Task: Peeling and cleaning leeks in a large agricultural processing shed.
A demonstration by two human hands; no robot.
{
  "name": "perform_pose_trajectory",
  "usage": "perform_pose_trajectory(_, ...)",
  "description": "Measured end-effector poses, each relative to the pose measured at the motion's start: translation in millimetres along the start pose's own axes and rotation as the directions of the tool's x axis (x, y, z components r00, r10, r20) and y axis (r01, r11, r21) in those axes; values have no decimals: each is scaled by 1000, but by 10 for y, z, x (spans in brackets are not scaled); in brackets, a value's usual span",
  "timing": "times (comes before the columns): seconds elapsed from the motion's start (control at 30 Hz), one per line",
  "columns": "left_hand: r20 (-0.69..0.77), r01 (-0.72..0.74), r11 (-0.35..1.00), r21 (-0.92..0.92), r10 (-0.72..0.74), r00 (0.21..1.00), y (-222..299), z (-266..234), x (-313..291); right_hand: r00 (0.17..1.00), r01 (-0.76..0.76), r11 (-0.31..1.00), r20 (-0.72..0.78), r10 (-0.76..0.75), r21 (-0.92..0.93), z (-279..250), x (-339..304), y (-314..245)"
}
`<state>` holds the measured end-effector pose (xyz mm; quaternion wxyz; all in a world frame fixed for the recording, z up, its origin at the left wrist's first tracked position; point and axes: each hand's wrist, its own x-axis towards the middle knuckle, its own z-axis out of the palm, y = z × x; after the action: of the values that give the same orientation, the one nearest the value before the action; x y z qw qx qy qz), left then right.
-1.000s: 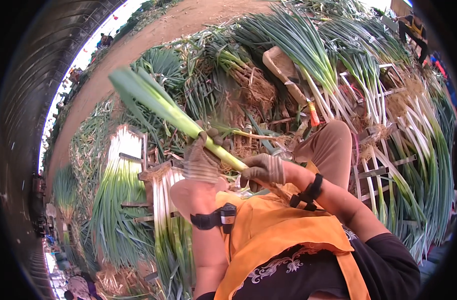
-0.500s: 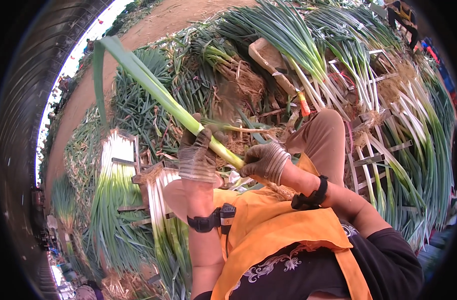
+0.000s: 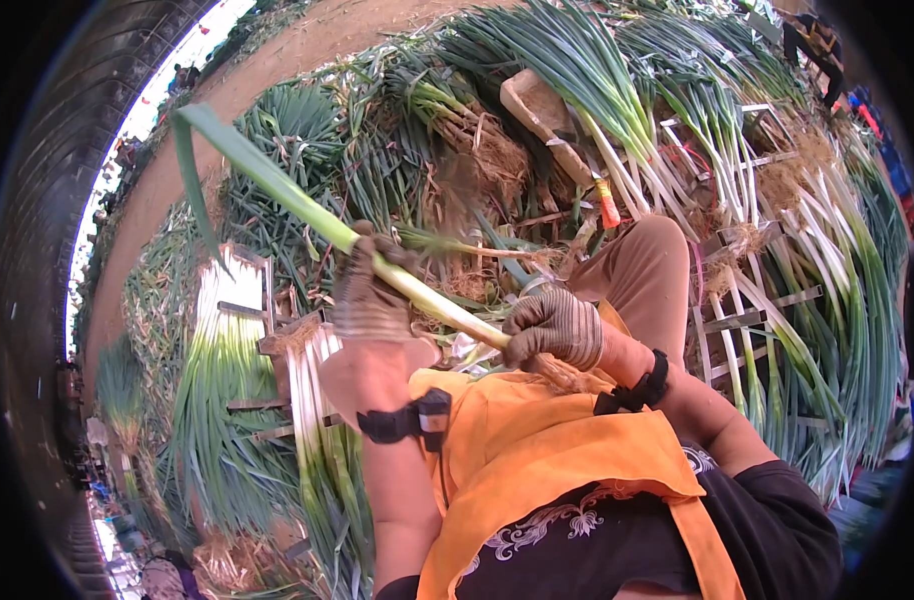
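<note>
Gripping, left hand (image 3: 369,295): gloved fingers wrapped around the stalk of a long green onion (image 3: 437,299), the hand blurred.
Gripping, right hand (image 3: 562,328): gloved fingers curled tightly round its pale lower end, near the roots (image 3: 569,374).
Ground: heaped onion greens (image 3: 287,135), a bundle of green onions (image 3: 222,375) at left, metal racks (image 3: 737,321) at right, a bare dirt path (image 3: 277,65) beyond.
Room: dark, ribbed, curved wall (image 3: 42,210) along the left.
Held onion: slanting through both hands, leaves reaching up-left past the left fingers, roots just above the orange apron (image 3: 547,440).
</note>
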<state>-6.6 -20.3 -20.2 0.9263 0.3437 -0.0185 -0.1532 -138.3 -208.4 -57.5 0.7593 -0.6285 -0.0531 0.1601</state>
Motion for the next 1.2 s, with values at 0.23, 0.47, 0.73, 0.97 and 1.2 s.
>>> perform_pose_trajectory(0.23, -159, -299, 916, 268, 348, 924, 899, -353, 391, 964, -180, 737, 31, 263, -651, -297, -91, 569)
perform_pose_trajectory(0.47, -245, -80, 986, 149, 115, 963, 623, -327, 277, 897, 319, 829, -137, -421, -460, 99, 325, 331)
perform_pose_trajectory(0.73, -243, -28, 990, 136, 61, 968, 419, -530, 255, 988, 155, 732, 105, -114, -663, -83, 145, 549)
perform_pose_trajectory(0.97, -439, -143, 959, 247, 242, 866, 919, -771, 400, 946, 35, 354, 146, 291, -934, -647, -246, 493)
perform_pose_trajectory(1.2, -156, -94, 973, 209, 128, 979, 103, -88, 43, 995, 26, 978, 99, -5, -207, 258, 564, 286)
